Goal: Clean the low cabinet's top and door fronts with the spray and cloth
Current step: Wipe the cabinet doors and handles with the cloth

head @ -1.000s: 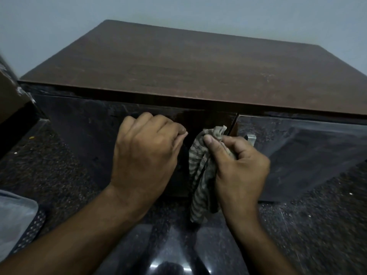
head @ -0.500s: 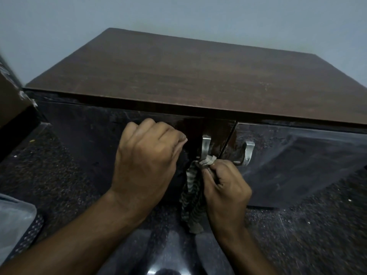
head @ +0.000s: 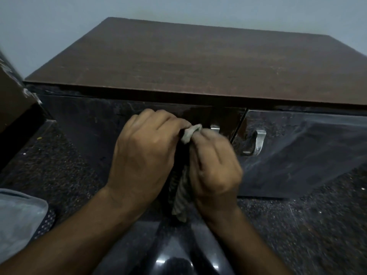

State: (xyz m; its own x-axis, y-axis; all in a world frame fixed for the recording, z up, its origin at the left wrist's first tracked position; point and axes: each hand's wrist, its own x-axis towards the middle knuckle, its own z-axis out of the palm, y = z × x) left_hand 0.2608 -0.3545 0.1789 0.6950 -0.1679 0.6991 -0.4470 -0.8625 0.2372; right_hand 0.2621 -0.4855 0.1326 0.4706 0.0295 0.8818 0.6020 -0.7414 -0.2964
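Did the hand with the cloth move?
Yes. The right hand with the cloth slid up the left door's handle, hiding most of it, and closer to the left hand.

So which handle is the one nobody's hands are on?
Find the low cabinet with the brown top and look at its right door. Near that door's left edge is a shiny metal handle, in full view. The other handle peeks out behind the hands and the striped cloth.
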